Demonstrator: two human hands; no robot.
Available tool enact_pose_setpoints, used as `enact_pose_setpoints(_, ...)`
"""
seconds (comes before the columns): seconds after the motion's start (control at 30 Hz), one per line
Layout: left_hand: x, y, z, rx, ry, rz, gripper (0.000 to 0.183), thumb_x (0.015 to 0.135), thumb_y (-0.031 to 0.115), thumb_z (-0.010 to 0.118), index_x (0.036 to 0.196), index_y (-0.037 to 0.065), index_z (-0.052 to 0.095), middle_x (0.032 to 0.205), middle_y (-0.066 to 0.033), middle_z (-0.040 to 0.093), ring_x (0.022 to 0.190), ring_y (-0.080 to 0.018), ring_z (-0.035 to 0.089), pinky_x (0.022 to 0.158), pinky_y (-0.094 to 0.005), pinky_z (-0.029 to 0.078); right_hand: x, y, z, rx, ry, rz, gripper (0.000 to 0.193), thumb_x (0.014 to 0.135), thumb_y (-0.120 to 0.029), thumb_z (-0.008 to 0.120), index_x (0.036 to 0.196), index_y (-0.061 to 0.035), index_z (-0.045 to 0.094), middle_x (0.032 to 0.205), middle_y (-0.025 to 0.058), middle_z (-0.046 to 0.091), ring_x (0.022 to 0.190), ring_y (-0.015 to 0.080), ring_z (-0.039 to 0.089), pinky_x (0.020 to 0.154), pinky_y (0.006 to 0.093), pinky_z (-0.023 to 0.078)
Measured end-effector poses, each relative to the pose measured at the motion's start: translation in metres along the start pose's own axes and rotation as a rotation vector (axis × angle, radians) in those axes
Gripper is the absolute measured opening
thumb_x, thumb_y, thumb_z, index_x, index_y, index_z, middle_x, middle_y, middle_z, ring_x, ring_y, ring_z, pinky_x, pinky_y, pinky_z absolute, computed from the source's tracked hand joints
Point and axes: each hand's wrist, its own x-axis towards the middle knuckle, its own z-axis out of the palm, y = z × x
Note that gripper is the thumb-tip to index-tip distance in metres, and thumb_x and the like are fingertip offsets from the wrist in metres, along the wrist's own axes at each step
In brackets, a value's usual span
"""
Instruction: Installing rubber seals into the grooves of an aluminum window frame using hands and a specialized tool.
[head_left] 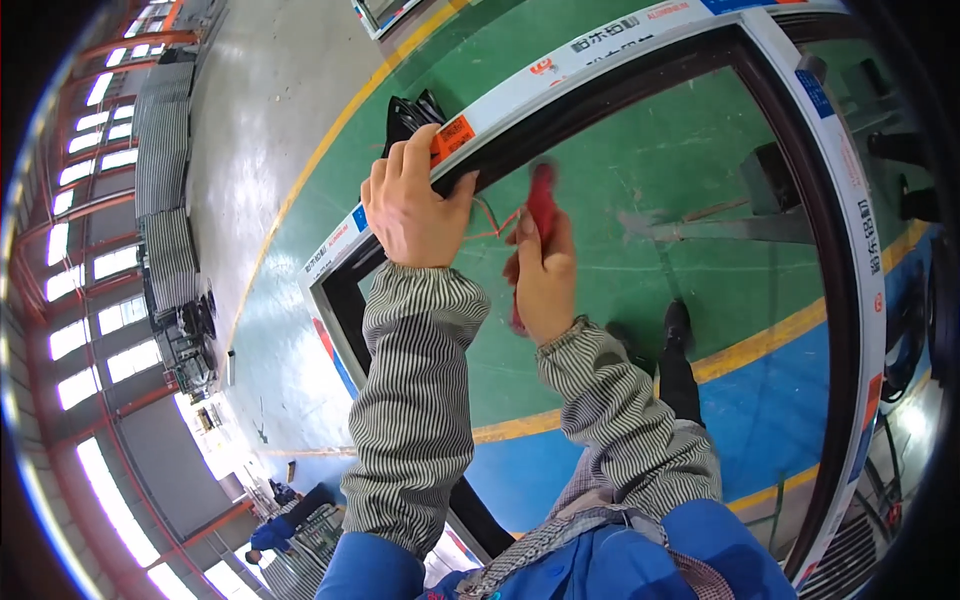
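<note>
Red and partly blurred, the tool [541, 205] sits inside the far left part of the frame's opening, and I can't make out its working end on my feed. The right hand [545, 275] is closed around its middle, thumb along the near side; the palm hides much of the grip, with a bit of red showing below the fingers. I can see a thin orange cord [508, 222] just left of the tool, but not what either end joins.

The left hand [415, 205] is half open, draped over the far edge of the frame [500, 100] towards its left corner, fingers on the outer side and thumb on the inner. It holds the frame and covers part of that edge, just beside an orange sticker [452, 138]. Past that edge lies a black bag [410, 112], partly behind the fingers.

The left striped sleeve [415, 400] blocks much of the frame's left edge from me, and the near edge is hidden or cut off at the bottom. Green floor shows through the opening; whether glass fills it, I cannot tell. Inside the right edge stands a grey metal bar [740, 229], its right end lost behind the frame. Dark shapes beyond the right edge are too dim for me to name.
</note>
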Motion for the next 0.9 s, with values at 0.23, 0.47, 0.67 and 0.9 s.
enact_pose_setpoints(0.23, 0.015, 0.003, -0.005, -0.105, -0.22, 0.087, 0.044, 0.075, 0.028, 0.071, 0.111, 0.007, 0.055, 0.092, -0.0115, 0.061, 0.088, -0.0318, 0.057, 0.077, -0.0407, 0.044, 0.006, 0.025, 0.011, 0.001, -0.153, 0.049, 0.021, 0.099, -0.025, 0.044, 0.101, -0.0046, 0.049, 0.063, 0.001, 0.049, 0.048, 0.0082, 0.046, 0.043, 0.0244, 0.035)
enact_pose_setpoints(0.47, 0.012, -0.009, -0.007, 0.069, -0.163, 0.055, 0.039, 0.081, 0.035, 0.067, 0.1, 0.004, 0.055, 0.086, -0.0164, 0.062, 0.081, -0.0365, 0.059, 0.066, -0.0444, 0.044, 0.021, 0.015, 0.034, -0.208, 0.063, -0.264, 0.019, 0.096, -0.021, 0.049, 0.095, -0.002, 0.051, 0.06, 0.0058, 0.05, 0.052, 0.0143, 0.05, 0.047, 0.0318, 0.038)
enact_pose_setpoints(0.67, 0.011, -0.003, 0.004, 0.049, -0.144, 0.044, 0.04, 0.081, 0.035, 0.068, 0.098, 0.002, 0.055, 0.082, -0.0176, 0.062, 0.076, -0.0376, 0.059, 0.064, -0.0441, 0.044, 0.076, -0.026, -0.02, 0.055, 0.069, -0.14, 0.018, 0.096, -0.025, 0.049, 0.092, -0.0078, 0.051, 0.059, -0.0008, 0.044, 0.044, 0.0079, 0.04, 0.038, 0.0258, 0.03)
enact_pose_setpoints(0.9, 0.013, 0.001, 0.009, 0.067, -0.135, 0.074, 0.037, 0.08, 0.035, 0.068, 0.094, 0.004, 0.056, 0.085, -0.0136, 0.062, 0.082, -0.0338, 0.059, 0.068, -0.0426, 0.046, 0.066, 0.006, 0.016, -0.348, 0.42, -0.504, 0.022, 0.096, -0.025, 0.046, 0.102, -0.0051, 0.051, 0.069, 0.0109, 0.059, 0.06, 0.0341, 0.056, 0.057, 0.0415, 0.046)
